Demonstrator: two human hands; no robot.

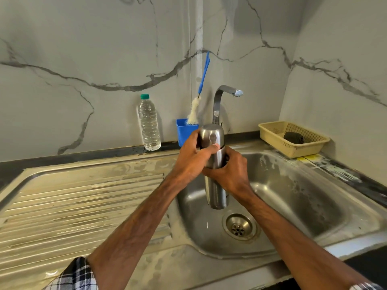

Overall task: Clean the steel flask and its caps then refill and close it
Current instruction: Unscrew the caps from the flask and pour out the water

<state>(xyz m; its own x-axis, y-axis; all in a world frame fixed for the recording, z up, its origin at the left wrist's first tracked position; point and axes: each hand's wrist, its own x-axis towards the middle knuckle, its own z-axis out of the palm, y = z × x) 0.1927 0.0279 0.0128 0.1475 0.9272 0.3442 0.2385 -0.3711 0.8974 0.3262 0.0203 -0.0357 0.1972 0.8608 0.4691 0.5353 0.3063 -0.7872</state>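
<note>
Head view: over the sink (314, 195) I am holding the steel flask (216, 193), right hand (230, 174) wrapping its body, left hand (192, 158) curling round the cap (210, 135) above. I am thinking it best steadying the body while turning only the cap; its long axis is running near vertical, cap up.

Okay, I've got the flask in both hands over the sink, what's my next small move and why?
Probably twist the steel cap off: your left hand wraps it, your right hand grips the flask body over the sink, and the bottle brush stands in its blue cup.
</note>
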